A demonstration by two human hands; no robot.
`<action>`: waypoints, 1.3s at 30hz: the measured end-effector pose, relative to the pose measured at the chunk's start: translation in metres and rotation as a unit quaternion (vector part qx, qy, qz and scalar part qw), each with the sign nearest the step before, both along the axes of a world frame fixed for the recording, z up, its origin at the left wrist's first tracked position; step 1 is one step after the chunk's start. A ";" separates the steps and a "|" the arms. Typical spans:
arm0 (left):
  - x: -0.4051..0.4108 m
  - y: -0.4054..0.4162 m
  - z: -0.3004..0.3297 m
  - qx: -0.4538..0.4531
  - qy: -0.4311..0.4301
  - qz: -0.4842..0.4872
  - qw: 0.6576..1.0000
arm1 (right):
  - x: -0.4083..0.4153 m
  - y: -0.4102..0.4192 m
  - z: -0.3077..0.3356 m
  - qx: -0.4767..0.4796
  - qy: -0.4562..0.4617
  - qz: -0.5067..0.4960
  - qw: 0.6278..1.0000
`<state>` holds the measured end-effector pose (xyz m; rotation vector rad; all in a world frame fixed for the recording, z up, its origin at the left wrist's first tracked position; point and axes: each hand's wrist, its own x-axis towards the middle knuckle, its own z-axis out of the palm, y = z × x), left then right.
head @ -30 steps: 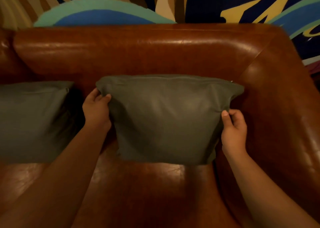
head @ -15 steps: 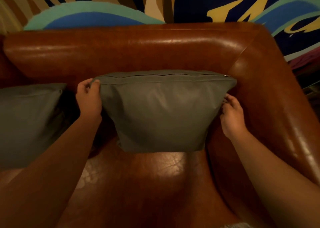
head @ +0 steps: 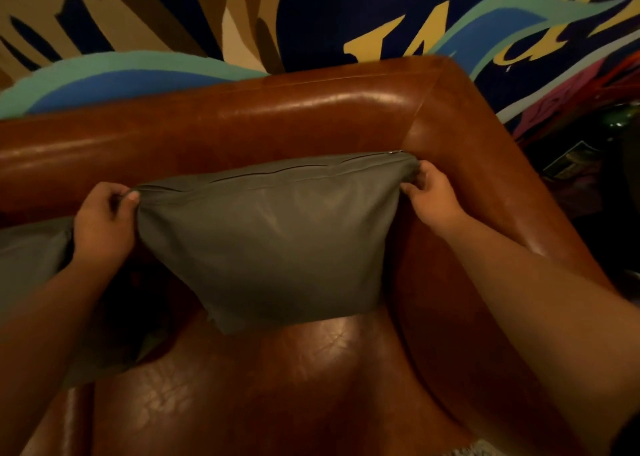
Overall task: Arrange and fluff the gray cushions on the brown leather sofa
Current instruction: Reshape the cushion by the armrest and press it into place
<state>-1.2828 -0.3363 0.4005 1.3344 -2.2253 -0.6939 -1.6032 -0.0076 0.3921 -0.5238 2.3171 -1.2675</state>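
A gray cushion (head: 277, 240) hangs in front of the backrest of the brown leather sofa (head: 242, 123), zipper edge up, in the sofa's right corner. My left hand (head: 104, 227) pinches its top left corner. My right hand (head: 433, 195) pinches its top right corner near the zipper end. The cushion's top edge is stretched taut between both hands and its lower edge sits just above the seat. A second gray cushion (head: 27, 258) leans at the far left, partly hidden behind my left arm.
The sofa's right armrest (head: 512, 192) runs down the right side, close to my right arm. A colourful mural wall (head: 311, 15) rises behind the backrest. Dark clutter (head: 588, 171) lies beyond the armrest at the right. The shiny seat (head: 277, 386) spreads below.
Both hands have climbed from the cushion's sides to its top corners and pulled them apart, so the top edge is stretched wider. The view has tilted and moved closer.
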 end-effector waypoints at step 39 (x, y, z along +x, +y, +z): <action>-0.009 0.150 -0.027 -0.231 -0.169 -0.176 0.942 | 0.139 -0.003 -0.030 0.118 0.385 0.118 0.908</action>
